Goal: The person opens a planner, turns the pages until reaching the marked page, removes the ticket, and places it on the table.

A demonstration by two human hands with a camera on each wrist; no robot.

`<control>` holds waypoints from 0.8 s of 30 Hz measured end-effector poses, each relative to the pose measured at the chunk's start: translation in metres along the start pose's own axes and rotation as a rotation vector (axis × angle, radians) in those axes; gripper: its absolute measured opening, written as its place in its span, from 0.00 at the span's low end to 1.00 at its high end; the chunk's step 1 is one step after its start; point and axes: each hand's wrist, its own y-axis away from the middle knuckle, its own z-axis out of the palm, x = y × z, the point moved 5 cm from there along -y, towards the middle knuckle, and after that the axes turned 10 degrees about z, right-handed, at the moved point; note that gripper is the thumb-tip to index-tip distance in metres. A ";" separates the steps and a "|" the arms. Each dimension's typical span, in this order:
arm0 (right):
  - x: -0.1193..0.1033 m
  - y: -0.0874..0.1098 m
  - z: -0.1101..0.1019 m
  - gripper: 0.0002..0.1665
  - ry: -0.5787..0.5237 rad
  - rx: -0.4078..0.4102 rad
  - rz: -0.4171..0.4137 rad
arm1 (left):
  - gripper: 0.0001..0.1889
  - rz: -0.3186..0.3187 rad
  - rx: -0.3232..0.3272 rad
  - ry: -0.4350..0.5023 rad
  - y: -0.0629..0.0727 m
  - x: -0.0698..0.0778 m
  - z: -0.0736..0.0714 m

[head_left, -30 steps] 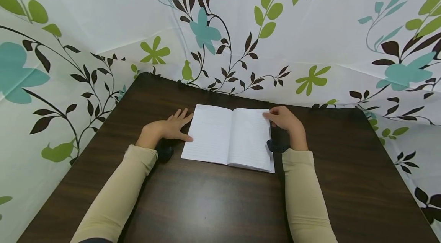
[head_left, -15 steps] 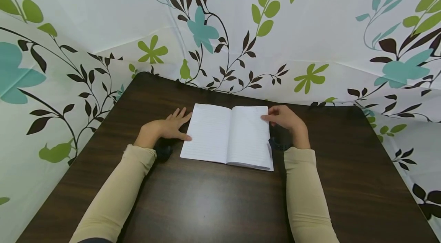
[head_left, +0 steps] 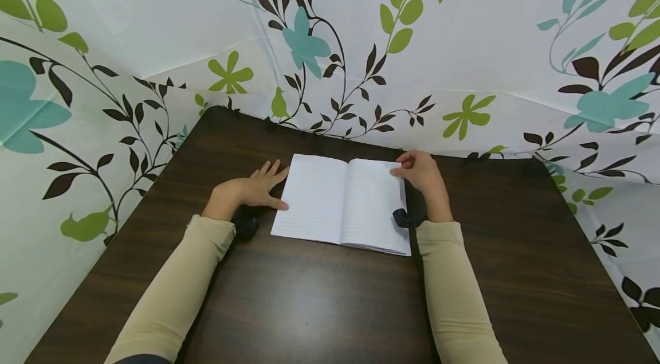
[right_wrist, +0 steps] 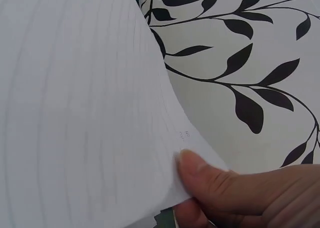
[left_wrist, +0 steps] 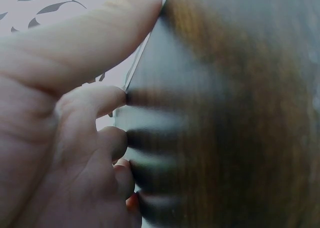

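Observation:
An open notebook [head_left: 317, 198] with blank ruled pages lies on the dark wooden table. My left hand [head_left: 250, 191] rests beside its left edge, fingers spread, with the thumb tip touching the page edge. In the left wrist view the left hand [left_wrist: 75, 133] has its fingertips down on the table. At the upper right corner of the right page, my right hand [head_left: 421, 173] pinches the paper. Up close in the right wrist view, the thumb of the right hand [right_wrist: 235, 190] lies on top of the ruled page [right_wrist: 95, 97], fingers beneath, and the page bends.
The brown table [head_left: 309, 306] spreads around the notebook on all sides. Behind it hangs a white cloth [head_left: 330, 100] printed with leaves and flowers. A dark wrist camera [head_left: 407, 218] on the right wrist overhangs the page's right edge.
My right hand has shifted slightly up and inward at the page corner, its wrist turning a little to the left. My left hand has stayed in place.

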 end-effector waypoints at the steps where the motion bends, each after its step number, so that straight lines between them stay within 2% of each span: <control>1: 0.000 0.000 0.000 0.20 0.008 0.004 0.003 | 0.57 -0.001 0.000 0.002 0.000 0.000 0.000; 11: -0.002 0.003 0.000 0.11 0.041 0.070 -0.007 | 0.56 0.007 0.000 0.007 0.000 0.001 0.002; 19: -0.008 0.009 -0.008 0.09 0.048 0.192 -0.051 | 0.56 0.009 0.004 0.002 -0.001 0.001 0.001; 24: -0.009 0.008 -0.010 0.12 0.048 0.191 -0.066 | 0.56 0.014 0.007 0.001 -0.001 0.000 0.001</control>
